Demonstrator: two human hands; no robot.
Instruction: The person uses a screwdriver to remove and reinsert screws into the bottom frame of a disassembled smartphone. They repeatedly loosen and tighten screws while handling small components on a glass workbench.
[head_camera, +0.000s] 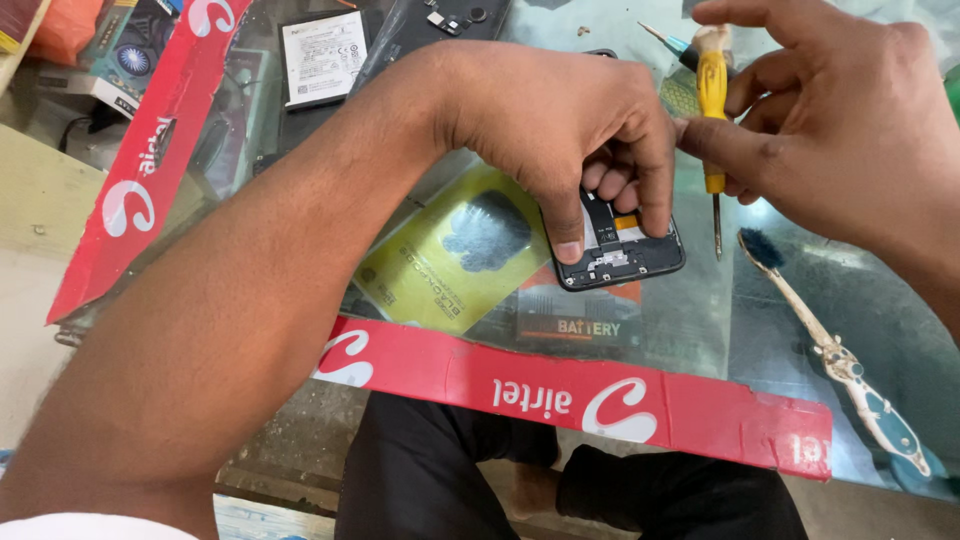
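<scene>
phone (622, 255) lying opened near the glass tabletop's (800, 300) front edge | left hand (560, 120) pinching its exposed inner parts | right hand (840, 120) gripping a screwdriver (712, 100) | step: dismantling, judged | next: needing the tip steered precisely onto a screw

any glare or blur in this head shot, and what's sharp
Head view: pale glare streaks the glass tabletop at upper right; the near left forearm is soft and stretched by the wide lens; the opened phone under the left hand and the yellow screwdriver are sharp.
</scene>
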